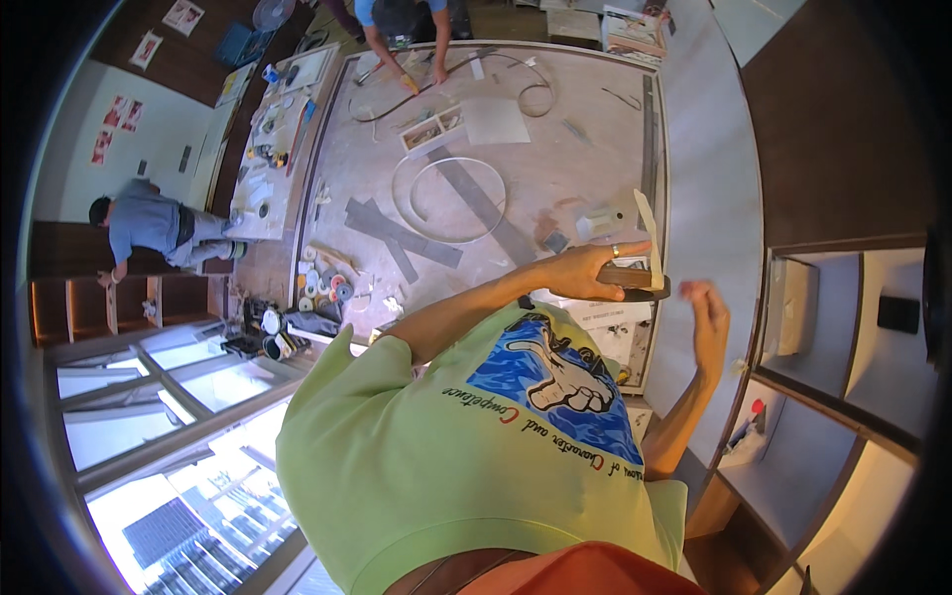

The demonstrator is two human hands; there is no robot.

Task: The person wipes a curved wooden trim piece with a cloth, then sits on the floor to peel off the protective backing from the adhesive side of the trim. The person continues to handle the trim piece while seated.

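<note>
My left hand [585,273] reaches across in front of my chest, its fingers and thumb closed on a dark brown rounded piece [640,281] that looks like a roll seen edge-on. From it a narrow cream strip [651,233] stands up, bent near the top, beside my ringed finger. To the right, my right hand [706,322] is raised just apart from the brown piece. Its fingers are bent and its fingertips are smeared by motion, so whether it grips anything is not visible.
A large worktable [565,159] carries grey strips [402,238], a pale coiled band [397,188] and a divided box [432,131]. Across it a co-worker's hands [409,84] handle a dark band. Shelving [808,327] stands right; another person [149,228] works left.
</note>
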